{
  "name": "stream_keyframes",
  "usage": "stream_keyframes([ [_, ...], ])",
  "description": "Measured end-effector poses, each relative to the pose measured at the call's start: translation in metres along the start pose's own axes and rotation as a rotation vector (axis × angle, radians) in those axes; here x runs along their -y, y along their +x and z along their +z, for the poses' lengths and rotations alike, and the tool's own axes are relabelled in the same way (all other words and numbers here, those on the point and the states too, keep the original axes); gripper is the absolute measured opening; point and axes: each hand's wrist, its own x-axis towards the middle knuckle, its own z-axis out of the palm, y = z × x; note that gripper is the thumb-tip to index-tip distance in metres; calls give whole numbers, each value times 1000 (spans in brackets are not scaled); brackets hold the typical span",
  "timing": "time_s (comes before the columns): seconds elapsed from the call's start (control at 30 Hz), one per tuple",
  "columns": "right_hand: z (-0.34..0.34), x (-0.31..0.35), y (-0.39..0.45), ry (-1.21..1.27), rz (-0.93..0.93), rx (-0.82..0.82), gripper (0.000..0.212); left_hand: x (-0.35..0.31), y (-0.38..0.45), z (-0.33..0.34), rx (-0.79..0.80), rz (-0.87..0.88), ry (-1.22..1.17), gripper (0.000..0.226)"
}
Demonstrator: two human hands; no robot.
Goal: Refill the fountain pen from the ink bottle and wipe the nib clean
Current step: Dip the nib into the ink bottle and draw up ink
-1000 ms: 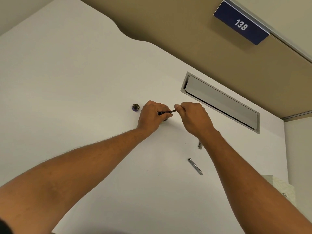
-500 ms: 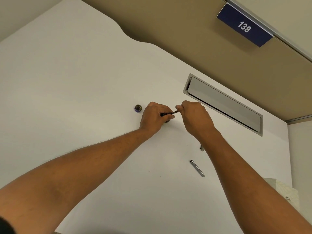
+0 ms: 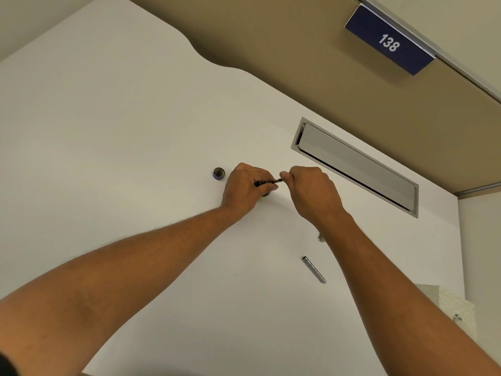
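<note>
Pen section (image 3: 267, 182) pinched level between left hand (image 3: 245, 189) and right hand (image 3: 311, 194) fingertips over ink bottle (image 3: 265, 194), likely working converter; bottle cap (image 3: 219, 173) parked just left, barrel (image 3: 314, 269) nearer.

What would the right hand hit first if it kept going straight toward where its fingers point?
The right hand points left along the pen part it pinches, so it would likely meet the left hand first. That hand holds the part's other end, just above the mostly hidden ink bottle.
</note>
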Motion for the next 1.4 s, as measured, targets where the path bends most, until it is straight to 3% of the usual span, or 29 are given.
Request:
stream_keyframes([
  [0.17,2,4,2,111,116,8,53,1,1,0,2,-9,-4,9],
  [0.37,-3,-1,-5,90,-44,-42,24,0,1,0,-5,2,7,11],
  [0.67,-2,2,0,45,60,26,44,0,0,3,-11,6,2,12],
  [0.83,-5,-1,-1,14,-17,5,31,1,1,2,0,22,23,12],
  [1.17,-1,2,3,37,65,8,47,0,0,0,6,17,-6,12],
  [1.4,-5,-4,1,17,-14,7,35,3,3,1,14,43,24,11],
])
